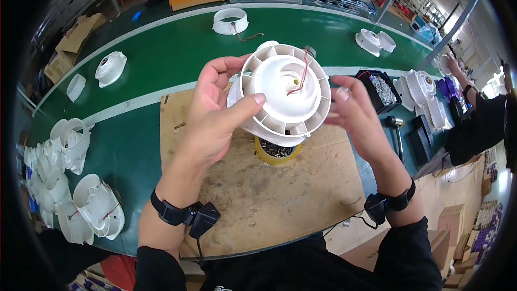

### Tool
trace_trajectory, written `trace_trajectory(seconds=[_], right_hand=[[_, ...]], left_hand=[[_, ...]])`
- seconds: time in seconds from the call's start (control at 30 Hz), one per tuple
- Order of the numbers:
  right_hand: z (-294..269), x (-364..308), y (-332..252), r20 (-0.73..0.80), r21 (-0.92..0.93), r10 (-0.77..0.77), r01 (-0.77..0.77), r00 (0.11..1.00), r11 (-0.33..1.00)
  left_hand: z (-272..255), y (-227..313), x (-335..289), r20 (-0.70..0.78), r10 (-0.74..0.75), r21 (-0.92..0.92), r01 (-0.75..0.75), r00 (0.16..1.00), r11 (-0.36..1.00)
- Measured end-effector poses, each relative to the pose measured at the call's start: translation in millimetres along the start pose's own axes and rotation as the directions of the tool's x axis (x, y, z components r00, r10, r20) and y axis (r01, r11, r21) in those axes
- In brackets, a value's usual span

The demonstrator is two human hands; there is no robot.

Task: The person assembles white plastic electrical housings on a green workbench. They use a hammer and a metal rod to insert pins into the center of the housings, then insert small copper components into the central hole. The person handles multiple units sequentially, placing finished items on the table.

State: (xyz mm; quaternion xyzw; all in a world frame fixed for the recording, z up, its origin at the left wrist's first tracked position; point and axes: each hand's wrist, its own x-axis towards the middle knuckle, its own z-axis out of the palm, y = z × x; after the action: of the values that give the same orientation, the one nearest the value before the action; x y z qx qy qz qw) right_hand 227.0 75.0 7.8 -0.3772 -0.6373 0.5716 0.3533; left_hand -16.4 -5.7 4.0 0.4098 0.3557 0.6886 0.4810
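My left hand (215, 110) grips a round white plastic fan housing (285, 91), its thumb across the front rim. The housing has radial ribs, a central hub with a small brass-coloured bush, and a red wire over its face. Close by its right edge is my right hand (353, 110), fingers spread and slightly blurred; whether the fingertips touch the rim I cannot tell. Below the housing, partly covered by it, stands a yellow round tub (264, 156) of small metal pins. A brown board (280, 199) lies under my hands.
Many white housings (99, 205) crowd the bench at left. Several more parts rest on the green belt (172, 48). To the right are a black bin (381, 92) of small silvery parts, a hammer (397, 129) and a black tray (423, 137). A co-worker's arm (463, 78) shows at far right.
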Motion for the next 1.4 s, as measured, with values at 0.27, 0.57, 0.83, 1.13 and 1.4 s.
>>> trace_trajectory(seconds=[0.27,0.57,0.83,1.13,1.4], right_hand=[[11.8,24.3,-4.7,0.215,0.165,0.327,-0.364,0.920,0.917],[14.5,80.4,22.8,0.326,0.193,0.369,-0.443,0.870,0.875],[-4.4,167.1,53.9,0.086,0.151,0.415,-0.423,0.906,0.893],[-44.6,258.5,96.3,-0.374,0.250,0.349,-0.269,0.859,0.930],[-34.4,192.3,87.9,-0.157,0.163,0.262,-0.237,0.952,0.958]], left_hand=[[-10.6,-21.5,8.7,-0.069,0.010,0.018,-0.009,0.998,1.000],[-27.7,-43.5,21.7,-0.072,0.067,0.119,-0.058,0.995,0.991],[-56.4,-39.4,26.1,-0.263,0.003,0.304,0.080,0.965,0.949],[-93.5,-11.4,35.1,-0.361,-0.062,0.291,0.176,0.931,0.940],[-131.5,-13.3,39.0,-0.460,-0.021,0.350,0.203,0.888,0.914]])
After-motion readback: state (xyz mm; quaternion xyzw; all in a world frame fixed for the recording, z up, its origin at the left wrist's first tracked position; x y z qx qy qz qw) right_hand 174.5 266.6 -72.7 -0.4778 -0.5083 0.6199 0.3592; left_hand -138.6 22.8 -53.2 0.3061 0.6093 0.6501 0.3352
